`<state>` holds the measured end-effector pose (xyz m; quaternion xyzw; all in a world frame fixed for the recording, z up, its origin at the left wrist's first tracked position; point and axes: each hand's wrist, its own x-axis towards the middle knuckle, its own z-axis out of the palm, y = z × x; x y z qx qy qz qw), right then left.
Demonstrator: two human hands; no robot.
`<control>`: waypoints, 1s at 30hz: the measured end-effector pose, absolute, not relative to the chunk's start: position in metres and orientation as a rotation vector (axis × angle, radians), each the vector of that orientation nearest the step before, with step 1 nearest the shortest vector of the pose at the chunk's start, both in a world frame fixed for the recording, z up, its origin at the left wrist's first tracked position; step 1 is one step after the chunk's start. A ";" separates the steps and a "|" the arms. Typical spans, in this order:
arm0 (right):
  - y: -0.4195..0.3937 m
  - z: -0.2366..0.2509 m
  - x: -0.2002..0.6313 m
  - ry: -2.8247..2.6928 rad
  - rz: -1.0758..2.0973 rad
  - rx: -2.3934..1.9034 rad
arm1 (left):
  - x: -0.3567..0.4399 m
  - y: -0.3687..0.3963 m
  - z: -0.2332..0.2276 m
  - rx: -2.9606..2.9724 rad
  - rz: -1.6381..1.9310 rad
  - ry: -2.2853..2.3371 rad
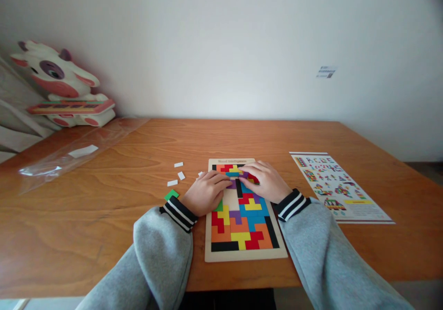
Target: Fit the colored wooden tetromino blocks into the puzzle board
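Observation:
A wooden puzzle board point(245, 255) with a pale frame lies on the table, mostly filled with flat coloured block pieces. Near its top sits a blue puzzle piece point(232, 174), between the fingertips of both hands. My left hand point(206, 192) reaches over the board's left edge, fingers closed together at the piece's left end. From the right, my right hand point(266, 181) has its thumb and fingers about the right end. My hands hide some neighbouring pieces. Below them a bare cream patch point(231, 200) shows beside a green piece point(219, 206), partly covered by my left hand.
Several small white pieces point(181, 175) and another green piece point(171, 194) lie left of the board. A printed pattern sheet point(360, 211) is at the right. A clear plastic bag point(44, 176) and a cow-shaped toy keyboard point(74, 109) are at the far left.

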<state>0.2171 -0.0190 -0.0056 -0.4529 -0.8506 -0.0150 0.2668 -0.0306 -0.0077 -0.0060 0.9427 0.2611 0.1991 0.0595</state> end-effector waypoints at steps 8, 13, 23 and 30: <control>-0.016 -0.011 0.230 -2.207 0.199 -1.192 | -0.031 -0.007 -0.007 2.876 0.612 0.796; -0.016 -0.011 0.229 -2.180 0.271 -1.199 | -0.030 -0.007 -0.007 2.887 0.615 0.786; -0.016 -0.012 0.227 -2.133 0.338 -1.196 | -0.031 -0.007 -0.007 2.899 0.619 0.768; -0.013 -0.016 0.226 -2.180 0.258 -1.113 | -0.031 -0.007 -0.007 2.896 0.623 0.778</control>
